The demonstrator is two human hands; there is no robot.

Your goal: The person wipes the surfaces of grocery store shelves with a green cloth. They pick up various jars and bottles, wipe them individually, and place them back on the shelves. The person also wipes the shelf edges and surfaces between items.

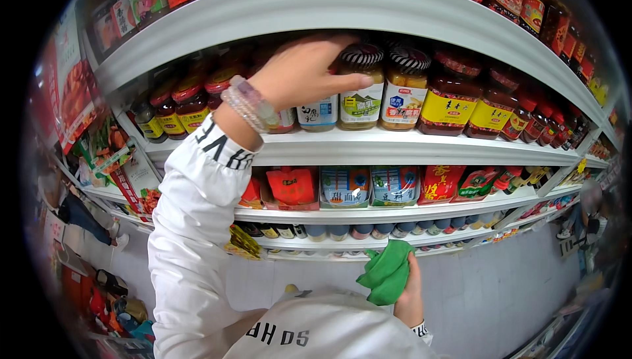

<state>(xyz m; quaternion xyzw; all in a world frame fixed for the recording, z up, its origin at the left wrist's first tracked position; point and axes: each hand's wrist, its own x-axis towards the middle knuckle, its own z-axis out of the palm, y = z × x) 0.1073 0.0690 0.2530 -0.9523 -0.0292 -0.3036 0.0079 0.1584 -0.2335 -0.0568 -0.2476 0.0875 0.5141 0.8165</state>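
Observation:
My left hand (308,70) reaches into the upper jar shelf, bracelets on its wrist. Its thumb extends across the front of a glass jar (361,100) of fermented bean curd, which has a striped lid and green-and-white label. Thumb and fingers are spread around the lid's left side; the fingertips are blurred under the shelf above. The jar stands on the shelf, and contact with it is unclear. Lower down, in front of my body, my right hand (411,292) is closed on a crumpled green cloth (387,272). A similar striped-lid jar (405,95) stands just right of the first.
The white edge of the shelf above (345,1) hangs low over the jars. Larger yellow-labelled jars (449,105) stand to the right. Sauce pouches (345,186) fill the shelf below. Snack packets (74,77) hang at the left, where a person's legs (86,218) show.

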